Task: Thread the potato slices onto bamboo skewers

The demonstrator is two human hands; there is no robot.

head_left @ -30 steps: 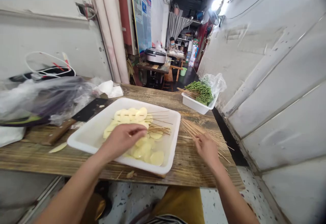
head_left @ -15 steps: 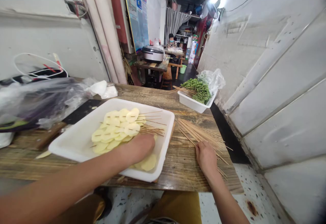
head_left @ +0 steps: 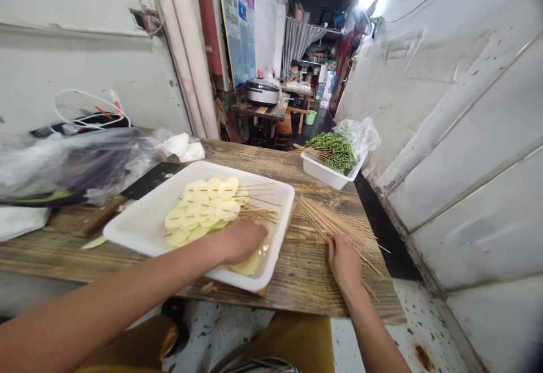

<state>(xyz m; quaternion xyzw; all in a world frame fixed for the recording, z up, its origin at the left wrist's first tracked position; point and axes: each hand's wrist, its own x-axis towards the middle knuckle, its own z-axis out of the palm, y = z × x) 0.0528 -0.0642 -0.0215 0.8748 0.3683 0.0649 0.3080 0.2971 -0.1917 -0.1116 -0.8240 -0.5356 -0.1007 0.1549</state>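
A white tray (head_left: 144,237) on the wooden table holds pale yellow round slices (head_left: 199,209), many threaded on thin sticks in overlapping rows. My left hand (head_left: 246,240) reaches into the tray's right part, over loose slices (head_left: 246,265) lying in liquid; its fingers point down and are mostly hidden. To the right of the tray, a fanned bundle of thin wooden sticks (head_left: 331,217) lies on the table. My right hand (head_left: 344,260) rests at the near side of that bundle, fingers closed together around stick ends.
Beyond the sticks stands a small white basket (head_left: 324,176) with skewered green vegetables (head_left: 339,155) and a clear plastic bag. A knife with a wooden handle (head_left: 102,214) lies left of the tray, near plastic bags (head_left: 85,158). Farther back, a person sits at another table.
My left hand has shifted slightly toward the tray's right side, showing more of the wet slices. The camera view has moved a little. My right hand stays at the stick bundle.
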